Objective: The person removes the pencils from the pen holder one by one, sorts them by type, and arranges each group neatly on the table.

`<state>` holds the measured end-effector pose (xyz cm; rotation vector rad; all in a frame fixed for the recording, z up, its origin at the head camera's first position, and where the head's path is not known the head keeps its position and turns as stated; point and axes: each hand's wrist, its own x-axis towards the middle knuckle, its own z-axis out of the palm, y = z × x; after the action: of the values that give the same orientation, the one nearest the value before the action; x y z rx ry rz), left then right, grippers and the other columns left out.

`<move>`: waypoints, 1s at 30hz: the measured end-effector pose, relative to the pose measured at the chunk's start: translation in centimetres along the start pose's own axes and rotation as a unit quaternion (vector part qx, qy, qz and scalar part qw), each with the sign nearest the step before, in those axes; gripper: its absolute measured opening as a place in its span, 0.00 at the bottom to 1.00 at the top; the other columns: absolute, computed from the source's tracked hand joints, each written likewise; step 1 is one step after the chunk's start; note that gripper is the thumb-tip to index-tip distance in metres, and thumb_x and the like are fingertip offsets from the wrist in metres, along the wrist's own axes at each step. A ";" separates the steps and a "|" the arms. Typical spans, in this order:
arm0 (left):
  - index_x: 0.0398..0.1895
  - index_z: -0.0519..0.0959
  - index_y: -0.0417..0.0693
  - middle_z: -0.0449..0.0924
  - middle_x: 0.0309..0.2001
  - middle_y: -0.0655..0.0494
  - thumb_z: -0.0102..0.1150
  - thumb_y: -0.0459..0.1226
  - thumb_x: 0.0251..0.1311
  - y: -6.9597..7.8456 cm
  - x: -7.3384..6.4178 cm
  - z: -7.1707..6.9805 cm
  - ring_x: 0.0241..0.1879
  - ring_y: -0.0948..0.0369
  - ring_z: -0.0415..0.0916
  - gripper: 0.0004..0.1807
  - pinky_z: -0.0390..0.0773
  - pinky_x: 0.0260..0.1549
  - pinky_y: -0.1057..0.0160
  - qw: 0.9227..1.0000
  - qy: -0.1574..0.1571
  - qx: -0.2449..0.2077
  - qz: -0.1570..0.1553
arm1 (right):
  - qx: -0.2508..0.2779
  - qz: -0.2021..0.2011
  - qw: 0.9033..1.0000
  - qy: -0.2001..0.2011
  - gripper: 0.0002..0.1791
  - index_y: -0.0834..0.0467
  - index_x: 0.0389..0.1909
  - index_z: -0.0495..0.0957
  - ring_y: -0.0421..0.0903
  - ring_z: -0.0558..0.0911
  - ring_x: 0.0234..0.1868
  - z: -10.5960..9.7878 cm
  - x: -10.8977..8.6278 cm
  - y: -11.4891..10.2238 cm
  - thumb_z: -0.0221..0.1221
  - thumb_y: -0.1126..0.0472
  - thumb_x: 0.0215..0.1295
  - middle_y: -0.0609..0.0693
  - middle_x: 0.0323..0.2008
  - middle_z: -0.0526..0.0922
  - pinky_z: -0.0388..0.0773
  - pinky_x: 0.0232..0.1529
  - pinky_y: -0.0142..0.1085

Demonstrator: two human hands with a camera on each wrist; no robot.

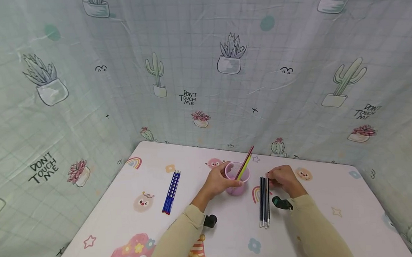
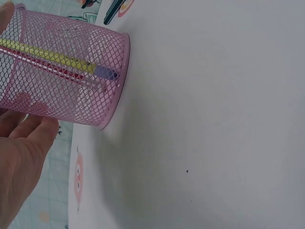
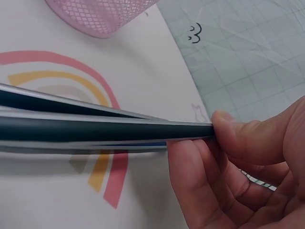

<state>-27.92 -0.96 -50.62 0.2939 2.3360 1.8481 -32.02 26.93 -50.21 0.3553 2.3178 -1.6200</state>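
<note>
A pink mesh pen cup (image 1: 235,191) stands near the middle back of the table, and my left hand (image 1: 216,181) grips it around its side. Inside lean a yellow pencil (image 2: 52,56) and a red pencil (image 1: 249,153), seen through the mesh in the left wrist view. My right hand (image 1: 283,177) pinches the far end of a dark pencil (image 3: 109,131) between thumb and fingers. That pencil is the rightmost of several dark pencils (image 1: 262,202) lying side by side, with pale eraser ends toward me. The pinched tip itself is hidden by the fingers.
Several blue patterned pencils (image 1: 171,192) lie together on the left of the table. The tabletop (image 1: 231,234) is white with printed cartoon figures. A grey-green curtain (image 1: 195,48) with cactus prints hangs behind and at the sides.
</note>
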 end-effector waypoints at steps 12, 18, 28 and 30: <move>0.73 0.72 0.45 0.81 0.63 0.42 0.83 0.39 0.49 0.1 0.0 0.2 0.61 0.47 0.79 0.46 0.82 0.62 0.50 1.000 0.004 -0.009 0.002 | 0.011 0.018 1.000 0.013 0.13 0.74 0.49 0.81 0.40 0.81 0.23 0.1 0.2 0.6 0.60 0.70 0.69 0.50 0.25 0.84 0.82 0.26 0.31; 0.74 0.71 0.44 0.81 0.62 0.44 0.83 0.40 0.49 0.2 -0.1 0.2 0.60 0.49 0.79 0.47 0.82 0.62 0.50 1.000 0.009 0.000 0.000 | 0.009 0.025 1.000 0.017 0.12 0.74 0.48 0.81 0.41 0.81 0.22 0.3 0.4 1.0 0.60 0.70 0.69 0.49 0.23 0.84 0.82 0.25 0.32; 0.73 0.72 0.45 0.80 0.64 0.41 0.83 0.40 0.50 0.1 -0.2 0.3 0.62 0.45 0.79 0.46 0.81 0.64 0.48 1.000 0.005 -0.007 0.002 | 0.011 0.018 1.000 0.018 0.10 0.76 0.43 0.81 0.40 0.82 0.20 0.5 -0.2 1.1 0.62 0.71 0.66 0.50 0.20 0.83 0.84 0.24 0.32; 0.73 0.72 0.47 0.79 0.64 0.41 0.83 0.41 0.50 -0.1 -0.3 0.3 0.63 0.45 0.78 0.46 0.81 0.64 0.48 1.000 0.006 -0.007 -0.003 | 0.004 0.021 1.000 0.019 0.11 0.75 0.44 0.81 0.40 0.82 0.20 0.7 -0.3 1.4 0.63 0.71 0.66 0.50 0.21 0.83 0.84 0.24 0.31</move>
<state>-27.52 -0.77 -50.84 0.2753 2.3286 1.8666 -31.14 26.74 -51.53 0.4384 2.3160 -1.6181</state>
